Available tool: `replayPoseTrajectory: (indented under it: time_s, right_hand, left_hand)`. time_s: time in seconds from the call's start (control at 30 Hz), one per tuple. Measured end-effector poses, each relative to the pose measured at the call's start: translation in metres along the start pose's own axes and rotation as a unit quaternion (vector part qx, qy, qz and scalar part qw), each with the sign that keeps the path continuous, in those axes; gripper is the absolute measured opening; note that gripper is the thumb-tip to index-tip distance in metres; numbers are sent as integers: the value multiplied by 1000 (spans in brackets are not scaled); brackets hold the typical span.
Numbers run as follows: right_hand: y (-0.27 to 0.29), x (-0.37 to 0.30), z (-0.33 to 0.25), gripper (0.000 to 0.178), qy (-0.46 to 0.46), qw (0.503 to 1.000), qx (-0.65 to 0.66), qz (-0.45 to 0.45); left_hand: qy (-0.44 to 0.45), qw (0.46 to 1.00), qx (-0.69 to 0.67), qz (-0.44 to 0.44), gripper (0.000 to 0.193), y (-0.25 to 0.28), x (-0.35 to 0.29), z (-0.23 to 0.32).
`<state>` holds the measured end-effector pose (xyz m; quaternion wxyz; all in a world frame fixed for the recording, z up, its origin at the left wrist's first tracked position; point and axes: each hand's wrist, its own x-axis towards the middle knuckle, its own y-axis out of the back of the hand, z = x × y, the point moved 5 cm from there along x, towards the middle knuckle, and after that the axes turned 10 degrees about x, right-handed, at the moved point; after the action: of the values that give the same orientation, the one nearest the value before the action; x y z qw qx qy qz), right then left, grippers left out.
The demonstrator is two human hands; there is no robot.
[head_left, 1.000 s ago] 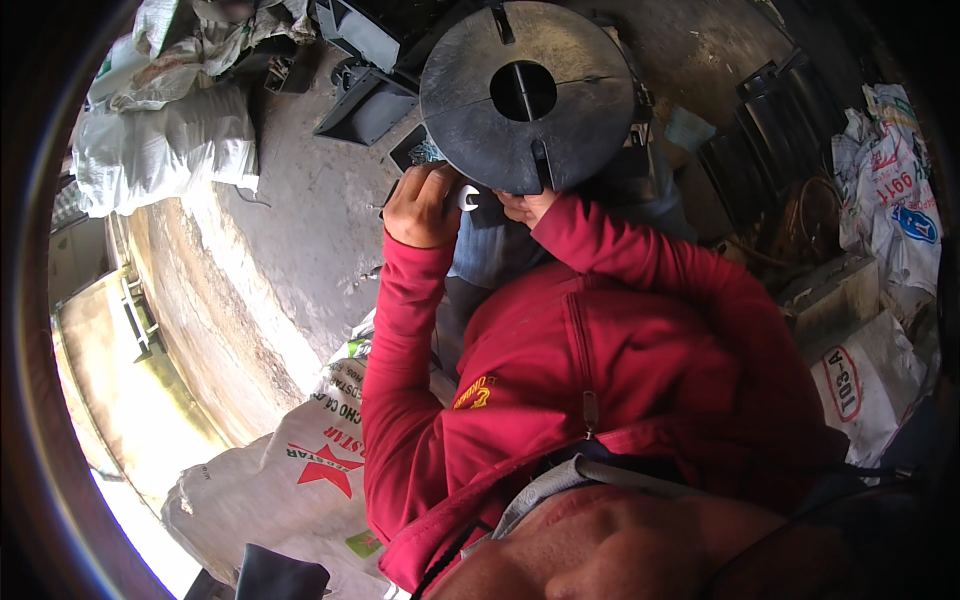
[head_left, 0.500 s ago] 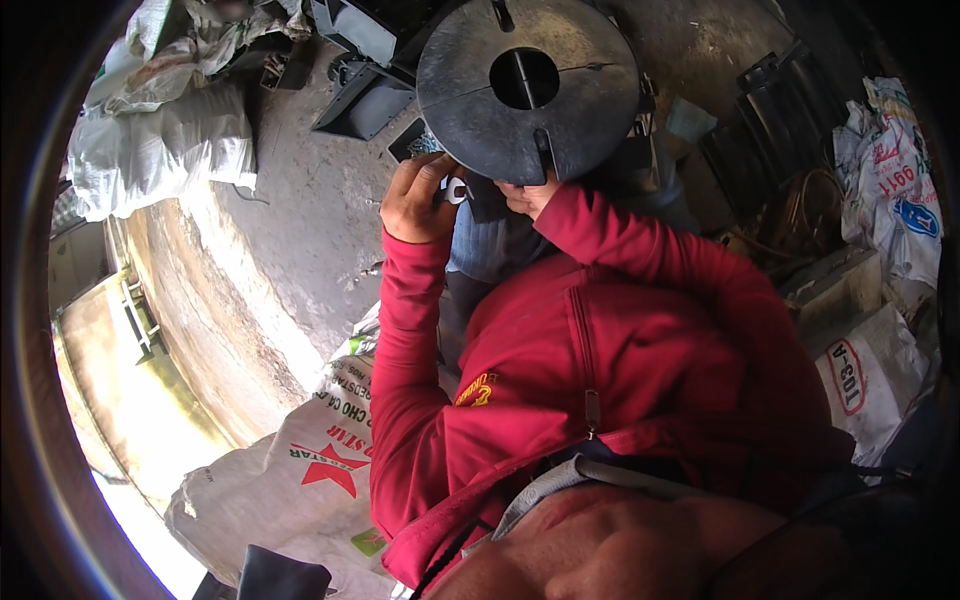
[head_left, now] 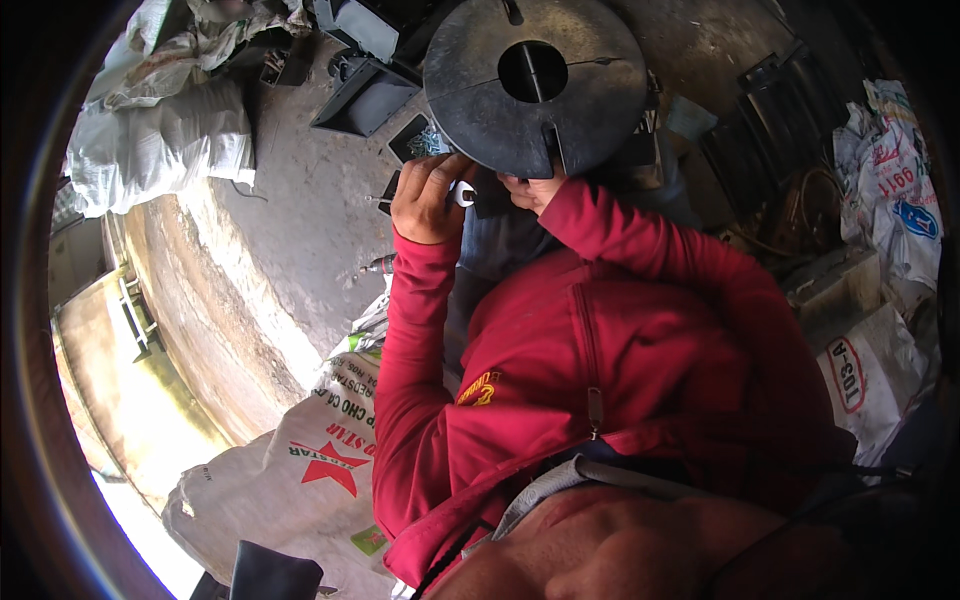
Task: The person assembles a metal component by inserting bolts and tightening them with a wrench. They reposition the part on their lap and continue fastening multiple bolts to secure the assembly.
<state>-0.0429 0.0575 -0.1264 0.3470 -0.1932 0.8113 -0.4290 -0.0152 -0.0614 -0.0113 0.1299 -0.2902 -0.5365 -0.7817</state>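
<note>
A large dark round disc (head_left: 460,110), with a centre hole and narrow slots, stands in front of me at the top of the view. My left hand (head_left: 427,203) is at its near left rim, fingers curled around a spanner (head_left: 463,193); only the bright open jaw shows. Under the near rim, beside a slot, is my right hand (head_left: 538,190). Its fingers are bent and partly covered by the disc, so whatever they grip is hidden. A dark piece (head_left: 490,197) lies between the two hands.
A small tray of screws (head_left: 412,138) sits just beyond my left hand, with dark bins (head_left: 368,98) farther off. A drill-like tool tip (head_left: 378,265) shows beside my left sleeve. Sacks lie at left (head_left: 160,150), lower left (head_left: 290,480) and right (head_left: 890,190); black parts (head_left: 780,120) stand at right.
The disc has shifted slightly right and turned a little. Both hands have moved slightly right with it, and the spanner jaw has changed its angle in my left hand.
</note>
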Motion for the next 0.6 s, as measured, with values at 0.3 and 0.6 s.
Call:
replayPoseTrajectory:
  time_s: [0.3,0.6]
  right_hand:
    - [-10,-7,-5,22,12,1000,-4,2]
    - [-2,-3,-2,30,-9,999,3,-50]
  left_hand:
    - [19,999,-27,-31,31,-3,1,-6]
    - [0,953,-257,-160,101,-1,46,-52]
